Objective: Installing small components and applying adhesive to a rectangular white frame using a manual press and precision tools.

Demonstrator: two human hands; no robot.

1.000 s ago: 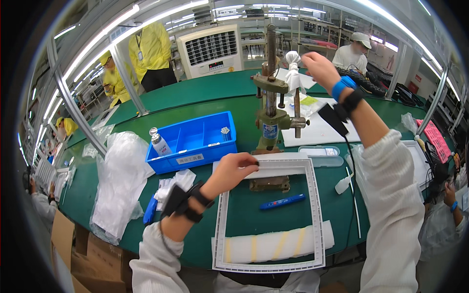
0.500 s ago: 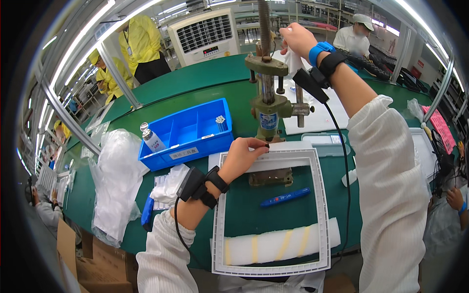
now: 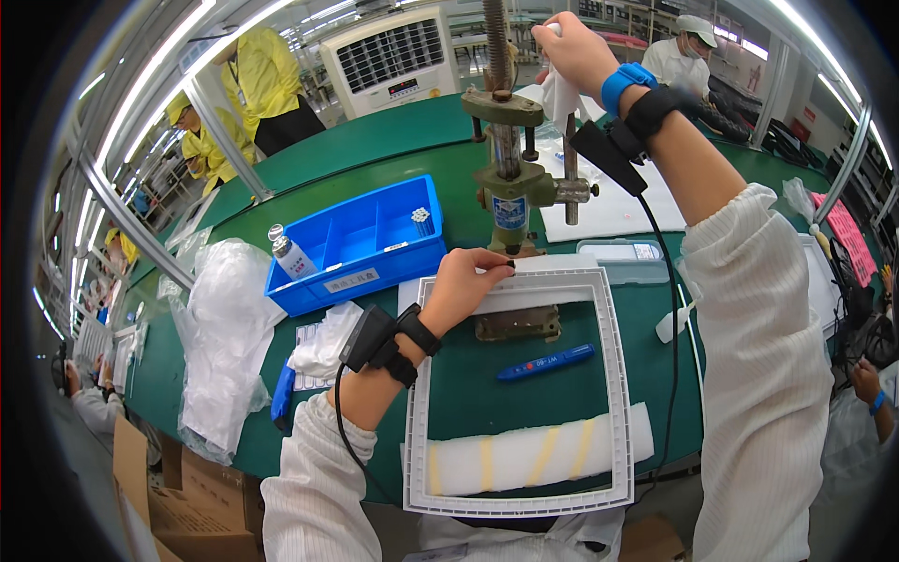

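My right hand (image 3: 582, 58) is closed around the upright lever handle (image 3: 553, 30) of a green hand press (image 3: 510, 178), with white wrapping (image 3: 560, 98) hanging below the fingers. My left hand (image 3: 471, 284) pinches a small black piece (image 3: 510, 265) just under the press's lower end. That piece is at the far edge of a white rectangular plastic frame (image 3: 615, 393), which lies on the bench around the press's metal base block (image 3: 517, 323). How the piece sits against the frame is too small to tell. A blue pen-shaped tool (image 3: 546, 362) lies inside the frame's opening.
A blue divided bin (image 3: 361, 245) holding a bottle (image 3: 293, 258) stands left of the press. Plastic bags (image 3: 223, 356) lie at the left. A taped white foam strip (image 3: 524, 459) sits under the frame's near side. A clear box (image 3: 629, 260) is right. A black cable (image 3: 670, 309) hangs from my right wrist.
My right hand is slightly higher and farther away on the lever. My left hand keeps its pinch at the frame's far edge. The whole view has shifted a little.
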